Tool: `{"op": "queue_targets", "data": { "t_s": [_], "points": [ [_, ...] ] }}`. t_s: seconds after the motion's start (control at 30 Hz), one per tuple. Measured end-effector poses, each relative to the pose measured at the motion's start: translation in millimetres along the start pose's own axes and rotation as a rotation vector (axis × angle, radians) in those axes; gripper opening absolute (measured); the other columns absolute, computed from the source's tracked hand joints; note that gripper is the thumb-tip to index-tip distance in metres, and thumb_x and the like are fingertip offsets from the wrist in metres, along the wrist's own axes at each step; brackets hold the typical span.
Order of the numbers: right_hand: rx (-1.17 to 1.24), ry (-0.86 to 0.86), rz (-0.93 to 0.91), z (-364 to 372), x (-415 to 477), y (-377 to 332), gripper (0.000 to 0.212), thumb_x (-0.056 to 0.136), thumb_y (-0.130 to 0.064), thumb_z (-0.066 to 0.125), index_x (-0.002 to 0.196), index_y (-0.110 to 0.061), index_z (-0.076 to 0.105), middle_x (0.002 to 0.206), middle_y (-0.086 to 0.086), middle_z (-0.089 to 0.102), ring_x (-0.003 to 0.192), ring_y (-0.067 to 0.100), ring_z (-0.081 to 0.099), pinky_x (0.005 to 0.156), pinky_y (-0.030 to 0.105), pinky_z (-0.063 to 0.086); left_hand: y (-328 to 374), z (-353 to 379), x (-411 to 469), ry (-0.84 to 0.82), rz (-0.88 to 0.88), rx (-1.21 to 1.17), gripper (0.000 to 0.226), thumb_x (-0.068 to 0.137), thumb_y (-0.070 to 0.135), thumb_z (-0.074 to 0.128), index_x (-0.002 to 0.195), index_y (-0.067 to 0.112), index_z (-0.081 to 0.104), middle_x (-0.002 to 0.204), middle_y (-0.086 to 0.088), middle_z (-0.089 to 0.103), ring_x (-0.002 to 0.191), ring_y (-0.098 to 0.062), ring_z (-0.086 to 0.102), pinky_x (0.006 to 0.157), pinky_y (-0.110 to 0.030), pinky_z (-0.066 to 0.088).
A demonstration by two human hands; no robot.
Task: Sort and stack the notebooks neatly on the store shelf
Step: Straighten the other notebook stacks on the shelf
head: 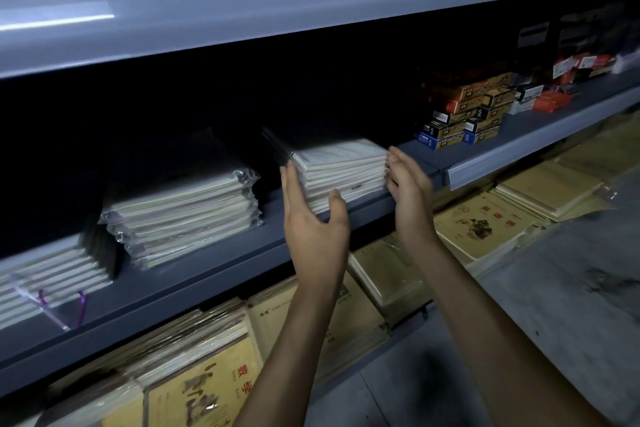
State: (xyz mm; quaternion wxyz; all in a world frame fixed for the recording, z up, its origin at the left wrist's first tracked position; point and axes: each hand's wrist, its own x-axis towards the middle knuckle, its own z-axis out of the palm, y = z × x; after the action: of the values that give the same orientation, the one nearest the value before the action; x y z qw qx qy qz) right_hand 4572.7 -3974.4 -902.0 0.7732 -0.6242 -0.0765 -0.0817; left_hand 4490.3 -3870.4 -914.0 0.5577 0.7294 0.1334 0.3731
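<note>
Head view showed the stack of pale-edged notebooks (343, 166) lying on the grey metal shelf (207, 263), flanked by the left hand (311, 222) and right hand (408, 184), both with straight, unclenched fingers. It was probably heavy and prone to sliding apart, so best squeezed low from both sides.

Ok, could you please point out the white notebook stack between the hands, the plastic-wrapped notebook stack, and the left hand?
white notebook stack (343, 173): head view, its front page edges.
plastic-wrapped notebook stack (183, 215): head view, its wrapped front face.
left hand (313, 224): head view, middle of the hand.
</note>
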Motion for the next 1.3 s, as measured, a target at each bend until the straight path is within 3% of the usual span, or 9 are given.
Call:
{"op": "queue_targets", "data": {
  "t_s": [0.23, 0.33, 0.53, 0.6, 0.67, 0.77, 1.07, 1.2, 1.3],
  "points": [
    [-0.049, 0.019, -0.051, 7.2, -7.1, 6.2, 0.051, 0.101, -0.030, 0.057, 0.146, -0.008, 0.054, 0.143, 0.000, 0.061, 0.131, 0.006, 0.056, 0.109, 0.018, 0.044, -0.5, 4.4, -2.3, -0.023, 0.030, 0.042, 0.084, 0.096, 0.040, 0.055, 0.168, 0.024, 0.016, 0.175, 0.006, 0.015, 0.159, -0.002, 0.015, 0.124, -0.016, 0.018],
    [-0.102, -0.006, -0.057, 6.2, -6.5, 9.9, 0.047, 0.106, -0.017, 0.054, 0.151, -0.005, 0.047, 0.151, 0.008, 0.054, 0.137, 0.010, 0.051, 0.100, 0.005, 0.042, -0.6, 3.7, -2.8, -0.020, 0.029, 0.046, 0.083, 0.096, 0.036, 0.056, 0.168, 0.022, 0.017, 0.175, 0.006, 0.015, 0.160, -0.003, 0.015, 0.128, -0.024, 0.020],
    [-0.046, -0.088, -0.040, -1.7, -1.0, 2.8, 0.055, 0.102, -0.024, 0.059, 0.154, -0.010, 0.044, 0.152, 0.007, 0.052, 0.139, 0.011, 0.050, 0.108, 0.013, 0.042, 6.8, -1.5, -5.1, -0.006, -0.040, 0.045, 0.078, 0.103, 0.018, 0.057, 0.168, 0.024, 0.016, 0.175, 0.006, 0.018, 0.158, -0.004, 0.019, 0.123, -0.013, 0.019],
    [0.007, -0.060, -0.040, -1.1, -0.7, 1.0, 0.067, 0.094, -0.033, 0.059, 0.154, -0.011, 0.043, 0.152, 0.005, 0.052, 0.139, 0.010, 0.050, 0.115, 0.024, 0.041, 4.9, -1.4, -7.1, 0.022, -0.117, 0.049, 0.079, 0.101, 0.029, 0.054, 0.168, 0.029, 0.013, 0.172, 0.000, 0.029, 0.154, -0.023, 0.035, 0.125, -0.032, 0.034],
    [0.032, -0.038, -0.037, 2.3, -2.3, 2.1, 0.068, 0.092, -0.035, 0.057, 0.154, -0.012, 0.044, 0.152, 0.002, 0.052, 0.139, 0.008, 0.050, 0.117, 0.027, 0.039, -0.7, 0.8, -9.2, 0.027, -0.141, 0.069, 0.080, 0.093, 0.046, 0.046, 0.165, 0.040, 0.012, 0.158, -0.013, 0.050, 0.137, -0.045, 0.052, 0.108, -0.061, 0.050],
    [0.025, -0.015, -0.057, 8.0, -6.5, 9.2, 0.053, 0.104, -0.024, 0.054, 0.154, -0.009, 0.044, 0.155, -0.001, 0.049, 0.142, 0.007, 0.045, 0.112, 0.013, 0.038, -11.7, 6.8, -10.9, 0.000, -0.118, 0.113, 0.082, 0.087, 0.051, 0.043, 0.162, 0.048, 0.010, 0.146, -0.020, 0.059, 0.126, -0.053, 0.057, 0.096, -0.066, 0.055],
    [-0.014, -0.008, -0.089, 10.1, -8.1, 10.6, 0.043, 0.106, -0.013, 0.050, 0.150, -0.011, 0.050, 0.148, 0.003, 0.056, 0.136, 0.009, 0.052, 0.099, 0.007, 0.043, 0.4, 3.0, -10.3, -0.042, -0.093, 0.076, 0.083, 0.088, 0.045, 0.044, 0.165, 0.040, 0.013, 0.162, -0.001, 0.046, 0.135, -0.040, 0.056, 0.107, -0.056, 0.053],
    [-0.029, 0.008, -0.096, 8.6, -3.0, 4.2, 0.041, 0.105, -0.014, 0.055, 0.146, -0.008, 0.054, 0.141, 0.005, 0.062, 0.127, 0.005, 0.059, 0.094, 0.008, 0.046, 10.8, -0.8, -8.6, 0.021, -0.106, 0.029, 0.080, 0.103, 0.022, 0.052, 0.169, 0.028, 0.008, 0.173, 0.008, 0.024, 0.148, -0.003, 0.035, 0.109, -0.007, 0.035],
    [-0.019, -0.005, -0.087, 6.0, 1.1, 2.9, 0.040, 0.105, -0.009, 0.054, 0.145, -0.004, 0.054, 0.137, 0.008, 0.063, 0.118, -0.001, 0.061, 0.099, 0.012, 0.048, 3.2, 2.4, -1.5, 0.050, -0.044, -0.006, 0.080, 0.100, 0.025, 0.053, 0.168, 0.034, 0.012, 0.171, 0.010, 0.030, 0.150, -0.017, 0.041, 0.119, -0.039, 0.043]
  ]
}}
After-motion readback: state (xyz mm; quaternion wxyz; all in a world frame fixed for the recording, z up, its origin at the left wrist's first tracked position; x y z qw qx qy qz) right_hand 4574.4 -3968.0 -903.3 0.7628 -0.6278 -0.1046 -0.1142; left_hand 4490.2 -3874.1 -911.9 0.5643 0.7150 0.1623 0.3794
